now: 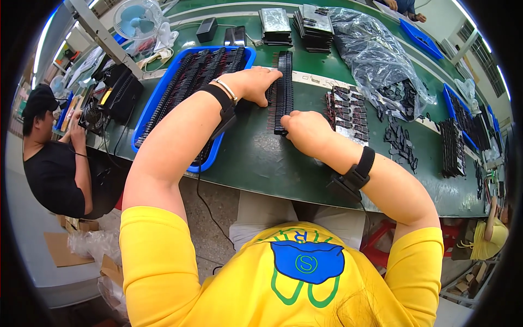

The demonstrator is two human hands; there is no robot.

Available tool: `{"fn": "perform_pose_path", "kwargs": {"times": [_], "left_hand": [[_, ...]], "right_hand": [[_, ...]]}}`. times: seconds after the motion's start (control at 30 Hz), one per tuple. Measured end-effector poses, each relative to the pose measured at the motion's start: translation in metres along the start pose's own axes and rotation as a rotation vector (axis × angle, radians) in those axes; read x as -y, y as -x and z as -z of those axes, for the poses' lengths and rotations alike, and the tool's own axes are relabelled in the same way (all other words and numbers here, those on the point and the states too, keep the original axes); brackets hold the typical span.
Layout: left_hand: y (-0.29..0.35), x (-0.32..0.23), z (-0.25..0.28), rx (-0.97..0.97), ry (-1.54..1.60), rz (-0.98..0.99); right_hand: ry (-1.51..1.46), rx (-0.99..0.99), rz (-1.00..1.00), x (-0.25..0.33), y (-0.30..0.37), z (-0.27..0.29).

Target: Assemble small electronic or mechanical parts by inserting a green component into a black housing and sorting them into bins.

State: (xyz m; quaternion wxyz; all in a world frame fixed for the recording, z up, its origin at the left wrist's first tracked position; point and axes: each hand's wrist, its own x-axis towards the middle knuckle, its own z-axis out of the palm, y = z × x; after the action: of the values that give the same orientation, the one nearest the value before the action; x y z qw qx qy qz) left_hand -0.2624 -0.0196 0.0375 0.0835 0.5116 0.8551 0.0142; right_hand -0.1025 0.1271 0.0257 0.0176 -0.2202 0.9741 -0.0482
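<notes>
A long, narrow row of small black parts (284,82) packed side by side stands on the green tabletop, running away from me. Thin wires or pins stick out along its left side. My left hand (253,85) reaches over that side, its fingers on the row and its thumb nearer to me. At the near end, my right hand (306,129) is closed with thumb and fingertips on the last parts. Each wrist wears a black strap with a small box. Left of the row, a blue tray (143,121) holds many similar black parts in long rows, partly hidden by my left forearm.
Right of the row lie wired black parts on a pale sheet (348,114) and loose black pieces (400,143). Behind are a clear plastic bag (376,49), stacked flat trays (275,27) and a fan (137,22). A co-worker (57,158) sits at the left.
</notes>
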Motion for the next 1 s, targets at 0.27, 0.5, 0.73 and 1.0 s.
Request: {"fn": "perform_pose_path", "kwargs": {"times": [0.27,0.5,0.73,1.0], "left_hand": [[0.001,-0.002,0.000,0.009,-0.029,0.007],[0.029,-0.017,0.016,-0.099,-0.056,-0.019],[0.110,-0.106,0.017,-0.143,0.135,-0.030],[0.104,-0.135,-0.033,-0.487,0.320,0.138]], "right_hand": [[-0.146,-0.121,-0.006,-0.006,0.005,-0.008],[-0.099,-0.098,-0.094,0.004,0.012,0.004],[-0.399,-0.443,-0.056,-0.027,0.088,0.072],[-0.818,-0.516,-0.433,-0.083,0.167,0.037]]}}
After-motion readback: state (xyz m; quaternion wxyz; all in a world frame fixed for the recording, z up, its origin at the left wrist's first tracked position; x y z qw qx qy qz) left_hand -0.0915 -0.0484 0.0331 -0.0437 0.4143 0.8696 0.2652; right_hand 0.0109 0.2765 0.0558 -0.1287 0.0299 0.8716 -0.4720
